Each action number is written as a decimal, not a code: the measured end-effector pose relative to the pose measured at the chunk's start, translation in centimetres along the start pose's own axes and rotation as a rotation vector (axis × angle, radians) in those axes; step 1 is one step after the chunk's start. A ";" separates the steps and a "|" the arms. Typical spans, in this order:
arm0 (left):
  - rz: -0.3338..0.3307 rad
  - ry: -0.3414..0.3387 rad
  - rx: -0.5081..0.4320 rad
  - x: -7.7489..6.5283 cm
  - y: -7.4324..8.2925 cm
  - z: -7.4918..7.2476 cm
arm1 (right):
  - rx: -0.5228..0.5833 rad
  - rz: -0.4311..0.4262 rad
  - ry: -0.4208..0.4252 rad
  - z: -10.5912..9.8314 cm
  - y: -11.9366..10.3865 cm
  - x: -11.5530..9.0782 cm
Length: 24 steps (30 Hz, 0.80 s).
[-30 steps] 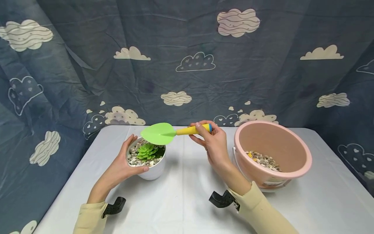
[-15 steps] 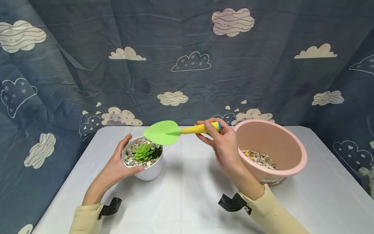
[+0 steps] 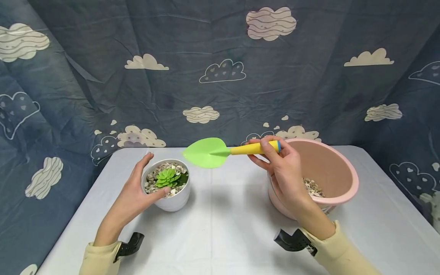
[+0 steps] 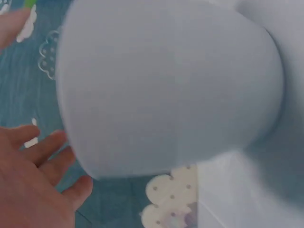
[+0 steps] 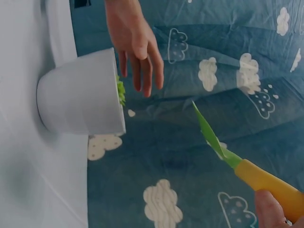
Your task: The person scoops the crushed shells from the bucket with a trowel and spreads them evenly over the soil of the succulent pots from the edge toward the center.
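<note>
Pink bucket [image 3: 331, 170] — part-hidden behind right grip [image 3: 284, 166], sleeves [image 3: 343, 248] cut off below, trowel [image 5: 247, 172] cropped in right-wrist view

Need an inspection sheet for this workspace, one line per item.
Surface: white table, a faint crease down the middle.
Job's things: white pot, upright, with green succulent and pebbles; green-bladed trowel, held above the table; pink bucket, pebbles inside.
Clutter: nothing seen.
Left hand: fingers spread beside the pot; contact unclear.
Right hand: grips the trowel's yellow handle.
Cables: nothing seen.
Surroundings: dark blue cloud-print backdrop.
</note>
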<state>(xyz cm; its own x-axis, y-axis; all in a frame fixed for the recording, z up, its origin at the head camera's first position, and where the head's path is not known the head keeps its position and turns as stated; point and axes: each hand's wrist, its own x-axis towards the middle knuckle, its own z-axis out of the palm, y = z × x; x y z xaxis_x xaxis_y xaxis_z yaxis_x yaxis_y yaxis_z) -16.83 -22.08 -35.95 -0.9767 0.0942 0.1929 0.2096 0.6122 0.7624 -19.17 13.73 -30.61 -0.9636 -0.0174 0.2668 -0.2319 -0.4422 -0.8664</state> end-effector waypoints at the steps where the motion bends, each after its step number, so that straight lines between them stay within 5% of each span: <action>1: 0.015 0.013 0.006 0.0 0.3 0.0 | -0.009 -0.004 0.000 -0.3 -0.3 0.0; 13: 0.261 0.101 -0.005 0.2 3.9 1.1 | 0.007 -0.048 0.028 -3.5 -2.6 -0.5; 24: 0.359 0.085 -0.066 0.9 6.8 3.7 | 0.091 -0.081 0.064 -6.2 -4.4 -0.9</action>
<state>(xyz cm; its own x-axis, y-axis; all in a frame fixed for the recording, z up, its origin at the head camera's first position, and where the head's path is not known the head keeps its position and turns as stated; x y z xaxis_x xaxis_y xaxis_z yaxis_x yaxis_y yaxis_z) -16.50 -14.95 -32.89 -0.8334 0.2263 0.5043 0.5437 0.4999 0.6742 -18.13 21.26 -29.69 -0.9494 0.0777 0.3044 -0.2992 -0.5195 -0.8004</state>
